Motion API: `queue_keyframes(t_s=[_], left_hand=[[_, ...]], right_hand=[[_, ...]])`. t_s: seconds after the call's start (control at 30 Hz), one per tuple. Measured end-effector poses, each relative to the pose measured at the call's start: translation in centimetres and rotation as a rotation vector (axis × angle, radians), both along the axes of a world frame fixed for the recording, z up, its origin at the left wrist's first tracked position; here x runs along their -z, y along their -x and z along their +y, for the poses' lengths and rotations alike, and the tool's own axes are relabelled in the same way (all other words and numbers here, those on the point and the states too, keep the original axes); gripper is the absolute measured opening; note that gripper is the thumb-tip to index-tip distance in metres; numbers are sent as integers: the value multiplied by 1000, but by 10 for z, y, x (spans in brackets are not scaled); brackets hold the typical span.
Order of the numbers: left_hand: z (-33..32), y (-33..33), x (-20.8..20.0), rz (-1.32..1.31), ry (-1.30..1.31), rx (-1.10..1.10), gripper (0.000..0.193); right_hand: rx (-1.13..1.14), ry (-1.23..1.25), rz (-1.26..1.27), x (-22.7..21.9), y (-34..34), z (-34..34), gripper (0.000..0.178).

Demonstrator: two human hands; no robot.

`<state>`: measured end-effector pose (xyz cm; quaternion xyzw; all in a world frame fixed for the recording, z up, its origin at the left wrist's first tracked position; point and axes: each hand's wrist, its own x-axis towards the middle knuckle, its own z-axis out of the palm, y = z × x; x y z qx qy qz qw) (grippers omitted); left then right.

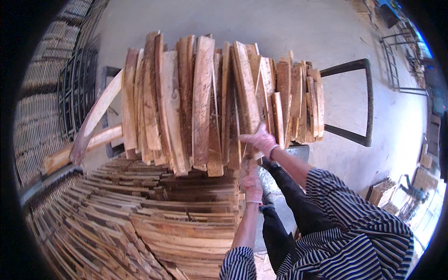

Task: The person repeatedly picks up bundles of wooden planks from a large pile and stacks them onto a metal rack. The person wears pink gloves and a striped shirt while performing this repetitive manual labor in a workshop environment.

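Note:
A long rough-edged wooden board [246, 86] lies on top of a row of stacked boards [172, 100], its near end toward me. My right hand [262, 141], in a pinkish work glove, is closed over the board near that end, its thumb reaching across to the left. Just below it, my left hand [252, 184], gloved alike, holds the board's near end from underneath; its fingertips are partly hidden and blurred. A shorter narrow board [277, 119] stands close to the right of my right hand.
Black metal frame ends [368, 102] stick out beyond the row on the right. Two boards [100, 109] jut out at the left. A large pile of thin boards [186, 228] fills the lower left. Racks of stacked wood [39, 116] line the far left.

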<state>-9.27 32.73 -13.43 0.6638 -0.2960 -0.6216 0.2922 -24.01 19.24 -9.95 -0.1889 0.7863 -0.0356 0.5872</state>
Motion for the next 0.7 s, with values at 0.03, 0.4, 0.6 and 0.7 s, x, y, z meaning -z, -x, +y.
queue_keyframes(t_s=[0.03,0.4,0.6,0.7], left_hand=[[-10,1,-21,-3,-30,119,46],[-209,-86,-53,-1054,150,649,82],[-144,-86,-62,-1135,-78,692,68],[-118,-84,-46,-1102,-87,675,97]], right_hand=[[46,137,-111,-5,14,6,120],[545,142,-863,-65,86,97,49],[565,168,-872,-56,69,107,54],[632,79,-897,-51,65,107,49]])
